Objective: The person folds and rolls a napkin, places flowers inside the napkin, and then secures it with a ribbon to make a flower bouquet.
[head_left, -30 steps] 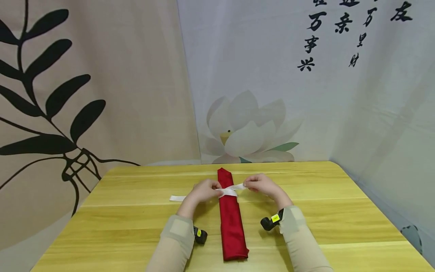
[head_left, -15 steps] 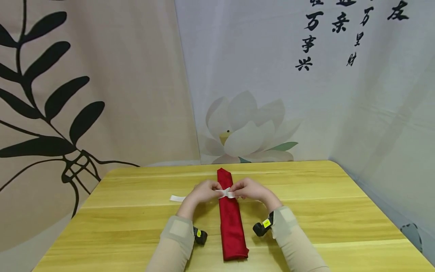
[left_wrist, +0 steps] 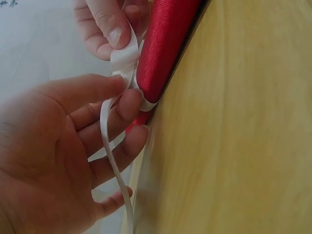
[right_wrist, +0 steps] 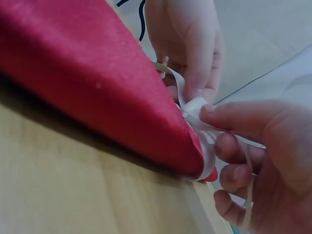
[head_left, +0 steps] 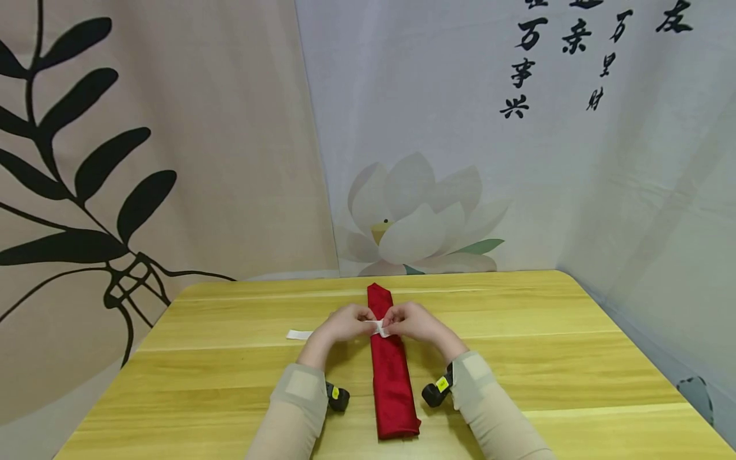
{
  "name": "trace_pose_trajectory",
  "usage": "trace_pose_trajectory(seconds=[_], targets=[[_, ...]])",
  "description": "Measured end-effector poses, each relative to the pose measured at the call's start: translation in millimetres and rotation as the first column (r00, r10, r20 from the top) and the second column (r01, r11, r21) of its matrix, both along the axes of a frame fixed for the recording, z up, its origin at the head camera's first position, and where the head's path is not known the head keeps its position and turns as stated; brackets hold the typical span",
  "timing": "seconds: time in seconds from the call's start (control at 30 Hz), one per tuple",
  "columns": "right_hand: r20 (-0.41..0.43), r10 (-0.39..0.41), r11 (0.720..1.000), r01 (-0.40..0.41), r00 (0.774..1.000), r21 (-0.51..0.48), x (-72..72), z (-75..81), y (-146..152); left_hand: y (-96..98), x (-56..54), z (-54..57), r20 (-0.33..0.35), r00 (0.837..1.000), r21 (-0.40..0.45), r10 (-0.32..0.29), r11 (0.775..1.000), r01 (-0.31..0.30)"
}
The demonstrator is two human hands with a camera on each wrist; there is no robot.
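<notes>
A long, narrow folded bundle of red cloth (head_left: 393, 390) lies lengthwise on the table. White ribbon (head_left: 377, 327) passes around its upper part and crosses on top. My left hand (head_left: 347, 322) pinches the ribbon between thumb and index finger at the bundle's left side, its other fingers loosely bent in the left wrist view. Close beside it, my right hand (head_left: 422, 322) pinches the ribbon (right_wrist: 199, 108) over the cloth. One ribbon tail (head_left: 299, 335) extends left onto the table. Another strand hangs across the right fingers in the right wrist view. Fingers partly hide the crossing.
The wooden table (head_left: 230, 390) reaches back to a hanging curtain (head_left: 241, 160) printed with leaves, a lotus and characters. Each wrist carries a small black camera (head_left: 435, 394) on a beige band.
My right hand has come leftward from beside the bundle, where it held a ribbon end stretched out, to the crossing beside my left hand. The left hand has barely moved.
</notes>
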State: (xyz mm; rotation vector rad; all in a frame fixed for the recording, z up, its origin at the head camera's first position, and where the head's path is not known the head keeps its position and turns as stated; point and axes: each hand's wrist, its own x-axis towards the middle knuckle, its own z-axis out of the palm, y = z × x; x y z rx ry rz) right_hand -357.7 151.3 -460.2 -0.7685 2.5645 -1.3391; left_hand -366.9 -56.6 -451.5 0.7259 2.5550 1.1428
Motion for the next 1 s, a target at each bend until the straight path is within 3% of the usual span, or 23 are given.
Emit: trace_pose_trajectory(seconds=[0.33,0.6,1.0], targets=[[-0.045,-0.08,0.996,0.082,0.996,0.036,-0.6,-2.3,-4,-1.4,0.8,2.5,0.008,0.999,0.004,-0.043,0.999,0.043],[-0.026,-0.04,0.998,0.041,0.999,0.054,-3.1,1.8,9,0.5,2.0,1.1,0.008,1.0,-0.016,-0.01,1.0,0.01],[0.022,-0.112,0.99,0.109,0.994,0.091,-5.4,9.4,33,0.5,1.6,-0.3,0.005,1.0,-0.008,-0.002,1.0,0.002]])
